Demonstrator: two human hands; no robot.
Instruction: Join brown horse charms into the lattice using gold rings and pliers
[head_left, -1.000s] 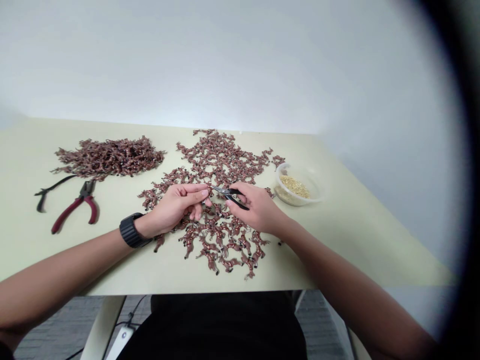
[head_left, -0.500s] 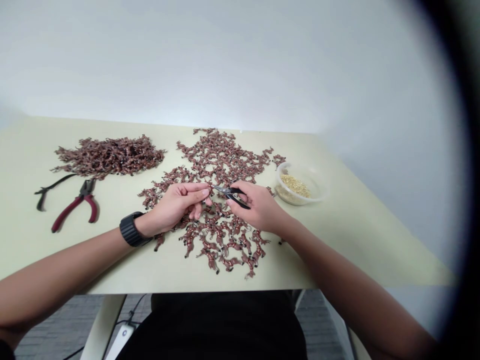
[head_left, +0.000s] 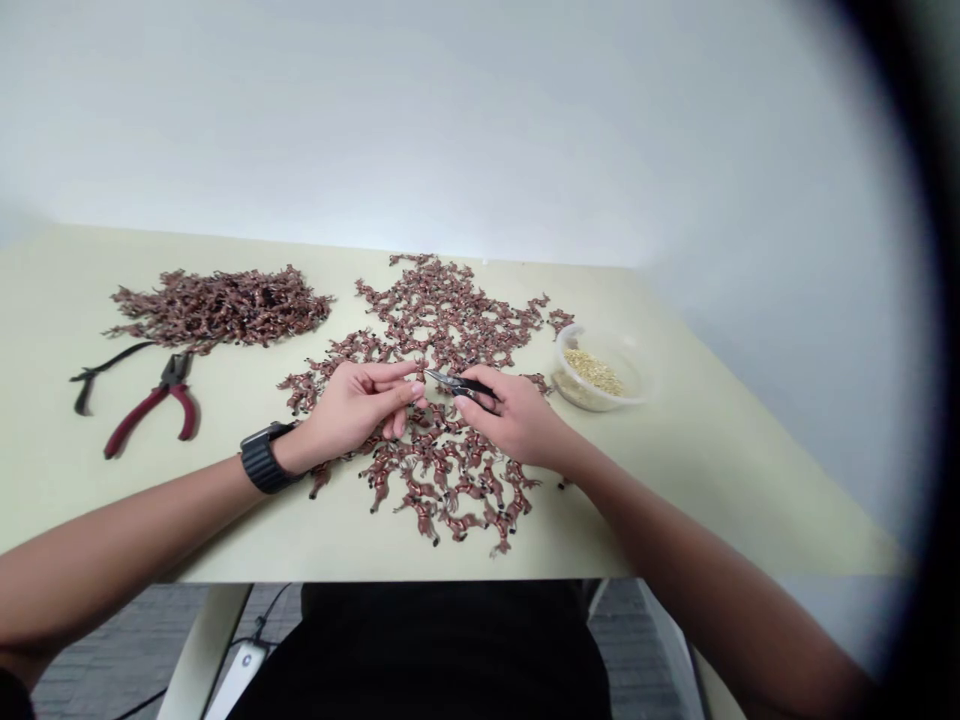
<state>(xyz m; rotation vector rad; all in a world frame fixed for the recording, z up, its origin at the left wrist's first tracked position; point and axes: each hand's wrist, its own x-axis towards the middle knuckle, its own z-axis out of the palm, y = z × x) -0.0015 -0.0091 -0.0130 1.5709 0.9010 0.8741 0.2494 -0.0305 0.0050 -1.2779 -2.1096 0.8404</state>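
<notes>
The right hand (head_left: 517, 418) is closed around small black-handled pliers (head_left: 465, 387), and their thin tips point left, just beside the fingertips of the left hand (head_left: 352, 405). These pliers lie a little flatter than a moment ago. I cannot tell if the left fingers pinch something small. Under both hands spreads a layer of brown horse figures (head_left: 427, 510) on the pale table (head_left: 225, 535); red-handled pliers (head_left: 150, 415) lie left, a plastic bowl of grains (head_left: 626, 395) right.

I've got my right hand (head_left: 517, 420) gripping small black-handled pliers (head_left: 461, 385), tips just beside my left hand (head_left: 352, 405), above brown horse figurines (head_left: 424, 510) spread on the cream table (head_left: 712, 490). Red-handled pliers (head_left: 154, 410) lie far left; clear plastic bowl (head_left: 577, 395) of grain sits right.
</notes>
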